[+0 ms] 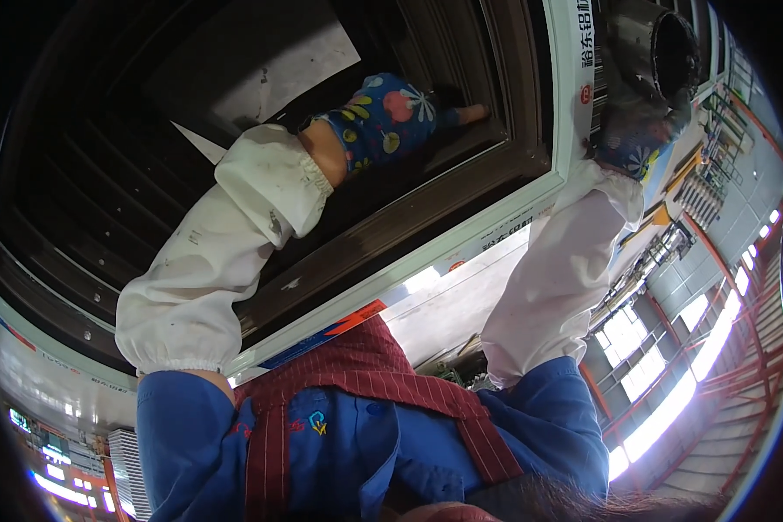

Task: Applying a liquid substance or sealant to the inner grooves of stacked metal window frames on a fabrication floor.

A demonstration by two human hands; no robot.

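My left hand (400, 117), in a blue floral glove with a bare fingertip, reaches inside a dark brown profiled frame (365, 235). One finger stretches out to the inner face near the frame's right corner; the other fingers are lost in shadow, and I see nothing held. At the upper right my right hand (635, 148), in a matching glove, is partly hidden behind a shiny roll of clear film (639, 61) with a dark hollow end. The hand seems to grip this roll from below, just outside the frame's edge. White sleeve covers reach up both forearms.
Pale printed protective film (574, 87) covers the frame's outer edge, which passes close to my body and red striped apron (339, 357). A grey patch (278, 70) shows through the frame's opening. Racks (705, 196) and red steel beams stand in the workshop at right.
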